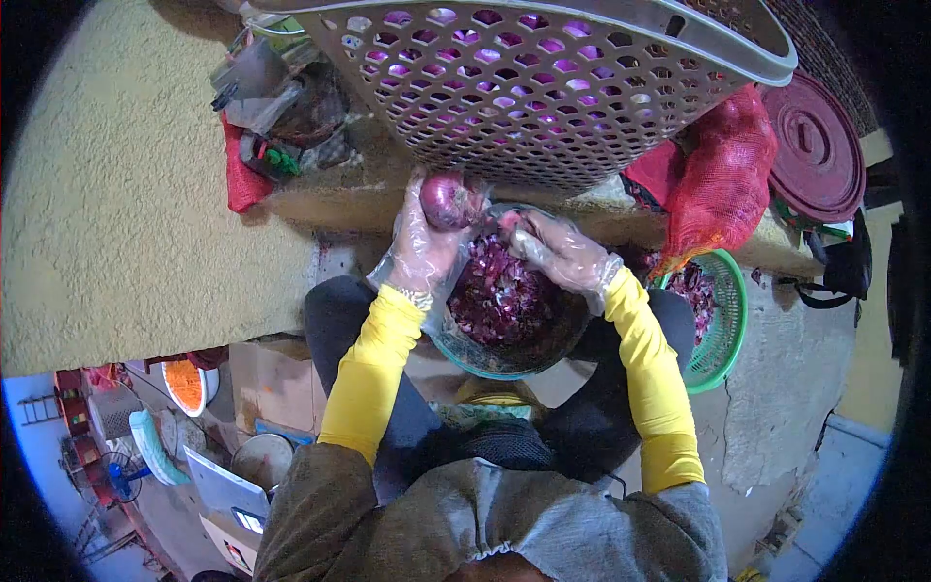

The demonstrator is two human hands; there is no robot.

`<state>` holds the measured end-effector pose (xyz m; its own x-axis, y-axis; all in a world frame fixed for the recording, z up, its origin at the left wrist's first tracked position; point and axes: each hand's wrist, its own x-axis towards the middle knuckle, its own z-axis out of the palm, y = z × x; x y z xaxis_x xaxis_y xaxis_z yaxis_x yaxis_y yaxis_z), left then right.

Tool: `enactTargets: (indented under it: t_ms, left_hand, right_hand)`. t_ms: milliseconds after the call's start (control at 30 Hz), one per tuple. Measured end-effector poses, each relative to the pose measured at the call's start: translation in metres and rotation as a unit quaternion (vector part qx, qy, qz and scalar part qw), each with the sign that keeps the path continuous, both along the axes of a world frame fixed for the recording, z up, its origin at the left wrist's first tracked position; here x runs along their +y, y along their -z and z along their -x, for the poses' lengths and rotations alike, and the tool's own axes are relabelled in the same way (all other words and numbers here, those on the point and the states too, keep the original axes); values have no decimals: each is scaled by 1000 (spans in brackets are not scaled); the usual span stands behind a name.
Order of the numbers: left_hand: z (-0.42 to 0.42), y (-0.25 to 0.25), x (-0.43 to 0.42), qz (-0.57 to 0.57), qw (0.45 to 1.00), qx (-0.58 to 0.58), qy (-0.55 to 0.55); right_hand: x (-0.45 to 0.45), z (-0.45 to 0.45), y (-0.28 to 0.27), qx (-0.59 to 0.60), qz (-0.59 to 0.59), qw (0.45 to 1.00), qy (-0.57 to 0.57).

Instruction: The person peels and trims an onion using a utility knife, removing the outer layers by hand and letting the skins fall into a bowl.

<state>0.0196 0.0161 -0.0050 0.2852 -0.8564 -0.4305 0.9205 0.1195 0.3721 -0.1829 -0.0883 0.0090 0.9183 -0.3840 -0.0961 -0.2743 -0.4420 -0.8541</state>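
Grasping a red onion (pixel 444 201) in the left hand (pixel 424 242) at 11 o'clock of a bowl (pixel 495 373), and curling the right hand (pixel 561 254) at 1 o'clock, on what cannot tell. Apparently peeling or trimming above purple scraps (pixel 499 296), probably calling next for steadying and turning the onion. Facing a perforated crate (pixel 543 116) at 12, with a green basket (pixel 739 301) lying at 3.

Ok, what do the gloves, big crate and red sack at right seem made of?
Gloves: probably thin clear plastic, glossy and wrinkled.
Crate: likely grey moulded plastic, smooth-rimmed, regular holes.
Sack: apparently synthetic netting, its open mesh visible; fibre unclear.
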Motion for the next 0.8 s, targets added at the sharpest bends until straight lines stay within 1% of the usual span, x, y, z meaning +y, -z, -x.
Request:
enactTargets:
  t_ms: [67,100,133,167,200,233,267,300,333,367,400,467,500,533,600,633,700,733,767,800]
  left_hand:
    - [-2,5,0,-28,998,-14,-49]
    - [-5,8,1,-28,998,-15,-50]
    - [-10,10,3,-24,999,9,-39]
    - [-15,12,6,-21,999,32,-29]
    - [-18,12,7,-22,999,33,-29]
    - [-20,12,7,-15,999,21,-33]
    - [-22,13,7,-9,999,11,-36]
    - [-23,11,8,-9,999,11,-36]
    - [-23,10,9,10,1000,16,-15]
    - [-24,9,10,29,999,21,7]
    - [-24,5,11,29,999,21,6]
    - [-24,-1,12,-16,999,28,10]
    - [-22,-1,13,-17,999,28,10]
    - [-21,0,14,-28,999,15,-2]
    - [-21,2,15,-39,999,3,-15]
    - [-23,4,14,-19,1000,14,-14]
    - [-29,8,14,1,1000,25,-14]
    - [-33,9,13,41,998,40,15]
    - [-35,10,13,82,994,56,43]
    - [-32,4,13,82,994,55,42]
  right_hand:
    - [4,9,2,-47,-63,996,-38]
    - [5,15,-6,-13,-81,995,-59]
    - [7,19,-4,-14,-82,995,-59]
    - [8,23,-1,-5,-16,997,-79]
    - [7,26,3,3,49,994,-99]
    - [4,22,16,-8,90,988,-127]
    - [1,25,23,-8,90,988,-127]
    - [2,22,9,42,-3,994,-98]
    - [2,20,1,92,-96,989,-68]
    - [2,20,12,10,-130,989,-63]
    - [2,19,4,10,-130,989,-64]
    - [0,16,-19,42,-131,990,-16]
    - [-1,16,-15,-21,-44,999,-19]
    - [0,17,-14,-21,-44,999,-19]
    - [2,18,-18,105,-153,980,72]
    - [4,19,-24,105,-153,980,70]
    - [6,24,-35,40,-314,949,15]
    - [8,25,-33,40,-313,949,15]
    - [9,26,-28,-21,-318,948,-19]
    - [11,26,-26,-81,-321,942,-53]
